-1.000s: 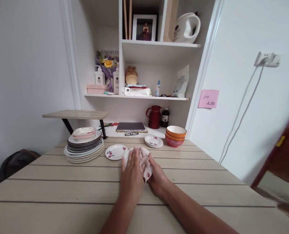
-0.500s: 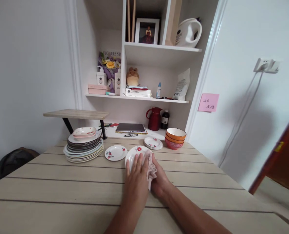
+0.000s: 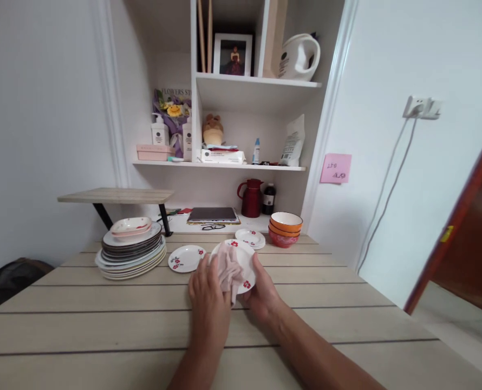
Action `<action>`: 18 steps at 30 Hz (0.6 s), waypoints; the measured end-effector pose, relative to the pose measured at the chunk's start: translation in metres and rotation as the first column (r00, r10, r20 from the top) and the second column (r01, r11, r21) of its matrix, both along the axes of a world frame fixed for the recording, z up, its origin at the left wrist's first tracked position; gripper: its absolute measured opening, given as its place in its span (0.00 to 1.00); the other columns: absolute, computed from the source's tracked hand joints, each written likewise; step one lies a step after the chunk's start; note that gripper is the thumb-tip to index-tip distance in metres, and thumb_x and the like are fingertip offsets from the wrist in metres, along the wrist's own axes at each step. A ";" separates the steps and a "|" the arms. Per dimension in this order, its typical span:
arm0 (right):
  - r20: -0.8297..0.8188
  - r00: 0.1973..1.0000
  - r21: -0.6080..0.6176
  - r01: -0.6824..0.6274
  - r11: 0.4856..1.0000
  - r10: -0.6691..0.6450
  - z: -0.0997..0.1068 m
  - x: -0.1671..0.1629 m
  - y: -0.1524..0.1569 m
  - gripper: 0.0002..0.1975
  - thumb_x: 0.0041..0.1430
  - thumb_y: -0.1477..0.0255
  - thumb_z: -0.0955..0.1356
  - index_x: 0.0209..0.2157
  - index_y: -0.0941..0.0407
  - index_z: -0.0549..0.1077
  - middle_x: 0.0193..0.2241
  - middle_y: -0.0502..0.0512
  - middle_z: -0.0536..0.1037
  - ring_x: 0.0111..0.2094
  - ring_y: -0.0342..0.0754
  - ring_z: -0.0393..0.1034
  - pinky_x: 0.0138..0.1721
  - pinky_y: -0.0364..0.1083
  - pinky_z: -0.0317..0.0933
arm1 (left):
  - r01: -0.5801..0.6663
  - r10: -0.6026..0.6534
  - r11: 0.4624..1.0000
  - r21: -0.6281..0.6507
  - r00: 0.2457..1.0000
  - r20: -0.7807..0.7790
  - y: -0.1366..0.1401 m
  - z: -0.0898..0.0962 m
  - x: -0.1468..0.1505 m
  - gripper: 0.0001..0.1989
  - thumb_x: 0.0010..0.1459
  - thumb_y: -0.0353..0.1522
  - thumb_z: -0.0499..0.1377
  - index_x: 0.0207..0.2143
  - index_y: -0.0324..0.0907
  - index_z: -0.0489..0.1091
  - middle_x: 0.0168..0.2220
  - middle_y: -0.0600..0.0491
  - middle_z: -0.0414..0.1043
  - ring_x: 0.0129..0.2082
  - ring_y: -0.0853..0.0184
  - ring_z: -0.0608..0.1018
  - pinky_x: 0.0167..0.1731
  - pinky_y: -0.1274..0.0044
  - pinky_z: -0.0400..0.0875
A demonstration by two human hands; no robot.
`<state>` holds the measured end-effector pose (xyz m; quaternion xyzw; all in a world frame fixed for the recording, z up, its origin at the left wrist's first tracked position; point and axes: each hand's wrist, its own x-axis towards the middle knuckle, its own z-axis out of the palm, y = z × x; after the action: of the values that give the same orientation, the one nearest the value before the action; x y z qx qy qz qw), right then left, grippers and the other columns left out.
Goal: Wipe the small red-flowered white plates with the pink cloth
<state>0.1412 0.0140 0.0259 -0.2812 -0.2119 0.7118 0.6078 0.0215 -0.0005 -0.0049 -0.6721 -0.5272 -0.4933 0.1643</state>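
My right hand [image 3: 263, 292] grips the right rim of a small white plate [image 3: 247, 262] with red flowers, thumb on top and fingers beneath. The plate is tilted towards me above the table. My left hand [image 3: 209, 287] is closed at the plate's left side, on a crumpled pale pink cloth [image 3: 229, 268] that covers the left part of the plate. The left fingertips are partly hidden. Just left and behind lies another flowered plate [image 3: 187, 258]. Beyond the held plate is a short stack of small matching plates [image 3: 252, 236].
At left, a tall stack of plates [image 3: 132, 254] bears pink dishes [image 3: 131, 226] beside a small raised stand [image 3: 117, 195]. Stacked orange and red bowls [image 3: 285, 230] stand back right. Behind are a laptop [image 3: 212, 215], glasses [image 3: 213, 227], a red jug [image 3: 251, 197] and a dark bottle [image 3: 269, 199].
The cloth has shifted from the plate's right side to its left. My left hand has moved from lying flat over the plate to its left edge. The view has shifted slightly right.
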 end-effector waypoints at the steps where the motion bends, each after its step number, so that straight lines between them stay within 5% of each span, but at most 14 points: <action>1: 0.000 1.000 0.017 0.001 1.000 -0.001 0.000 0.000 0.000 0.26 0.66 0.55 0.60 0.52 0.59 0.73 0.46 0.60 0.81 0.42 0.50 0.77 0.44 0.47 0.70 | 0.013 -0.013 1.000 0.021 1.000 0.028 0.000 0.001 -0.001 0.27 0.61 0.32 0.55 0.62 0.41 0.57 0.62 0.38 0.61 0.62 0.53 0.65 0.57 0.56 0.64; 8: 0.034 0.999 0.040 0.007 0.999 -0.008 -0.003 0.007 0.005 0.28 0.64 0.51 0.61 0.50 0.59 0.74 0.41 0.57 0.82 0.39 0.49 0.77 0.41 0.47 0.69 | 0.142 -0.141 0.990 -0.008 0.976 -0.164 0.000 0.001 -0.006 0.19 0.58 0.24 0.54 0.51 0.46 0.70 0.58 0.46 0.69 0.62 0.56 0.66 0.62 0.55 0.56; 18: 0.037 0.999 0.022 -0.003 1.000 0.002 -0.001 0.006 0.004 0.26 0.65 0.53 0.61 0.51 0.60 0.74 0.42 0.58 0.82 0.38 0.47 0.77 0.40 0.45 0.68 | 0.110 -0.110 0.994 -0.015 0.964 -0.240 0.002 0.000 -0.006 0.19 0.59 0.24 0.52 0.51 0.44 0.71 0.58 0.46 0.70 0.61 0.55 0.67 0.60 0.54 0.58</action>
<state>0.1469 0.0183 0.0247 -0.2873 -0.2314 0.7049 0.6058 0.0158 0.0015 -0.0048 -0.7552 -0.4656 -0.4163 0.1990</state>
